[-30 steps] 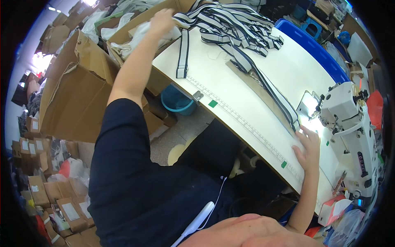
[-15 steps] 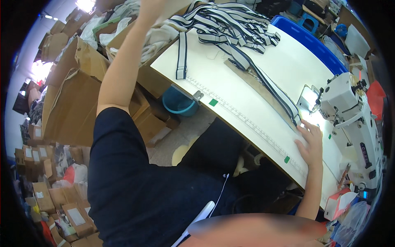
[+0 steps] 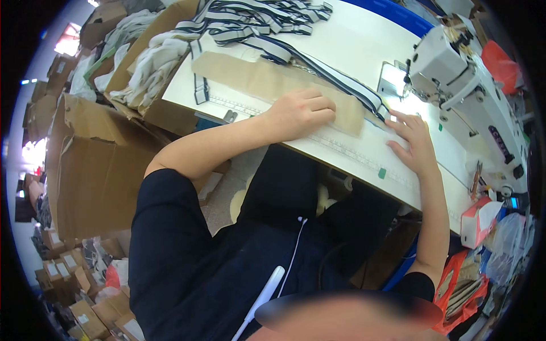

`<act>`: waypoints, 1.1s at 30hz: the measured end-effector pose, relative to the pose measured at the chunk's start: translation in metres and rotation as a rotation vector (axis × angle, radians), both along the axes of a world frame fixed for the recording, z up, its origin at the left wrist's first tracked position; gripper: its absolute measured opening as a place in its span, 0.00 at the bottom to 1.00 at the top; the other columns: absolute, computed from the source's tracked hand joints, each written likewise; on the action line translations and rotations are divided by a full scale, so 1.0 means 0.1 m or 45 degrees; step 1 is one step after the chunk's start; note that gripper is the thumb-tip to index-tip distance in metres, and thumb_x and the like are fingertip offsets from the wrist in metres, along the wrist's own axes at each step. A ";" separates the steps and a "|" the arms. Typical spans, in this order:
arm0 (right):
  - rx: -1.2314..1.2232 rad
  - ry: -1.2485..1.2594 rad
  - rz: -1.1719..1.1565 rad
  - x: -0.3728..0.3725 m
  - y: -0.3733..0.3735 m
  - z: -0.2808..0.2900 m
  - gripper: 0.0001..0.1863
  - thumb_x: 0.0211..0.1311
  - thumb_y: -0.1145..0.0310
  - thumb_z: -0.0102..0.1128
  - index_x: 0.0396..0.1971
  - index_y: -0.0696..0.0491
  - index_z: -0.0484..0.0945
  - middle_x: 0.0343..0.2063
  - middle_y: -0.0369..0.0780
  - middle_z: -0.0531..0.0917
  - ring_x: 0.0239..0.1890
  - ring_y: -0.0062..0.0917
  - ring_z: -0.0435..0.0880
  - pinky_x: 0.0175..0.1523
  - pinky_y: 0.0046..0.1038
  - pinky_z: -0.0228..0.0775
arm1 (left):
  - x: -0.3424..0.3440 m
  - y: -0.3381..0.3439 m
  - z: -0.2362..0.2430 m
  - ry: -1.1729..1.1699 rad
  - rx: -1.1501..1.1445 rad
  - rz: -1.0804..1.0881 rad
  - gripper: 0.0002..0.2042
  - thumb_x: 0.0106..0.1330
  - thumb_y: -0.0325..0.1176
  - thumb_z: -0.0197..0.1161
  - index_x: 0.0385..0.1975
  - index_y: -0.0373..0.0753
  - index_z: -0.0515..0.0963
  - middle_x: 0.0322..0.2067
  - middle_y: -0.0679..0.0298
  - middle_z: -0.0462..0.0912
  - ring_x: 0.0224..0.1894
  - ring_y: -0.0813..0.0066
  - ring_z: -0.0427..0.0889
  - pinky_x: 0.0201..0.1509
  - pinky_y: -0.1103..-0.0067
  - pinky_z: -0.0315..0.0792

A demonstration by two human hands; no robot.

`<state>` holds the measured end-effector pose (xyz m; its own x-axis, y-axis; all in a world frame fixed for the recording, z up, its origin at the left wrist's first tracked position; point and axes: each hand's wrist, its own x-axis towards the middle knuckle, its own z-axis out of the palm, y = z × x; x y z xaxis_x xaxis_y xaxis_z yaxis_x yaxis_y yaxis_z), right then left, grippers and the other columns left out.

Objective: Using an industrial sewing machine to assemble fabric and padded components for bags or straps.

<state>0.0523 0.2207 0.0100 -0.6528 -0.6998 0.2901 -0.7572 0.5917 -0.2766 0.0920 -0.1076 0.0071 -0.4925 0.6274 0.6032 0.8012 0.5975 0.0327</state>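
Observation:
My left hand (image 3: 301,113) has curled fingers on a long tan strip (image 3: 227,71), slightly motion-blurred, which lies across the white table (image 3: 369,51) and the printed ruler (image 3: 352,159). My right hand (image 3: 410,136) rests with fingers apart at the end of a black-edged white strap (image 3: 330,74), beside the lit plate of the white sewing machine (image 3: 446,68). That strap runs back to a tangled pile of similar straps (image 3: 261,17) on the table's far part. A shorter strap with a buckle (image 3: 201,91) lies at the table's left end, partly under the tan strip.
An open carton of white cloth (image 3: 148,68) stands against the table's left end, with a large cardboard box (image 3: 91,170) nearer me. A blue bin (image 3: 401,11) is along the far edge. A pink and white box (image 3: 476,221) and plastic bags (image 3: 506,250) are at the right.
My left hand has come down from the carton at upper left to mid-table, with the tan strip now under it. My right hand stays by the strap's end. The view has shifted.

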 end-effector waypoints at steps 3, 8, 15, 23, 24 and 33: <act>-0.010 -0.036 0.015 -0.01 0.01 -0.02 0.24 0.46 0.69 0.66 0.49 0.49 0.80 0.58 0.38 0.76 0.55 0.35 0.72 0.61 0.37 0.58 | 0.00 0.21 -0.01 0.031 -0.001 -0.237 0.07 0.50 0.28 0.63 0.30 0.43 0.78 0.36 0.69 0.81 0.35 0.73 0.79 0.38 0.77 0.75; -0.031 0.028 0.000 -0.02 0.01 -0.03 0.23 0.48 0.66 0.66 0.49 0.47 0.80 0.56 0.35 0.77 0.51 0.32 0.74 0.57 0.34 0.62 | -0.03 0.55 -0.08 -0.014 -0.117 -0.366 0.07 0.51 0.29 0.63 0.31 0.43 0.79 0.44 0.67 0.80 0.43 0.73 0.77 0.44 0.78 0.72; -0.228 0.059 0.015 -0.02 0.04 -0.09 0.22 0.48 0.72 0.60 0.48 0.48 0.79 0.54 0.36 0.78 0.49 0.33 0.76 0.55 0.34 0.66 | -0.04 0.63 0.10 -0.383 0.010 -0.429 0.22 0.52 0.44 0.70 0.46 0.45 0.78 0.50 0.66 0.78 0.52 0.64 0.75 0.58 0.67 0.67; -0.387 0.135 0.026 -0.04 0.12 -0.08 0.14 0.46 0.74 0.61 0.37 0.51 0.79 0.35 0.41 0.80 0.41 0.36 0.79 0.46 0.32 0.69 | -0.06 0.71 -0.08 -0.355 -0.180 -0.360 0.15 0.55 0.36 0.67 0.44 0.48 0.80 0.52 0.67 0.76 0.55 0.66 0.73 0.58 0.69 0.67; -0.387 0.132 0.019 -0.02 0.12 -0.06 0.14 0.46 0.74 0.61 0.37 0.51 0.79 0.35 0.41 0.80 0.41 0.36 0.79 0.46 0.32 0.69 | -0.06 0.70 -0.09 -0.370 -0.185 -0.348 0.14 0.55 0.35 0.67 0.43 0.48 0.81 0.51 0.67 0.77 0.55 0.67 0.74 0.57 0.69 0.67; -0.103 0.063 0.280 0.05 0.03 -0.05 0.08 0.43 0.67 0.65 0.28 0.48 0.80 0.22 0.36 0.74 0.27 0.32 0.75 0.33 0.31 0.66 | -0.16 0.69 0.05 -0.508 -0.100 -0.338 0.13 0.58 0.34 0.66 0.44 0.46 0.81 0.50 0.66 0.78 0.55 0.64 0.75 0.59 0.70 0.68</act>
<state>0.0569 0.2240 0.0049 -0.4708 -0.7967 0.3789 -0.8793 0.3885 -0.2756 0.0760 -0.0385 0.0126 -0.4922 0.7989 0.3456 0.8606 0.3869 0.3313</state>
